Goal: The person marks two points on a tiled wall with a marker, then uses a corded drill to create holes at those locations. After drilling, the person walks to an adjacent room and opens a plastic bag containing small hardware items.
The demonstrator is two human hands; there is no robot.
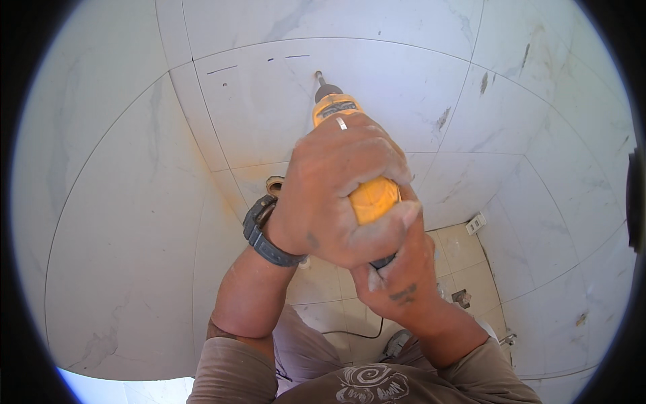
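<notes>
A yellow power drill (375, 200) points away from me at the white marbled wall tile (397, 87). Its thin bit (319, 79) meets the tile, just right of a short dark pen line. My left hand (330, 178), with a black watch at the wrist, is closed over the top of the drill's body. Lower down and to the right, my right hand (400, 273) wraps round the handle; its fingers are partly hidden behind the left hand. Pale dust coats the fingers.
Pen lines (222, 69) and a small dark hole (225, 85) mark the tile to the left. A round pipe fitting (274, 185) sticks out below. A cord (356, 334) lies on the tiled floor near my shoe (398, 343). A tap (509, 339) stands at lower right.
</notes>
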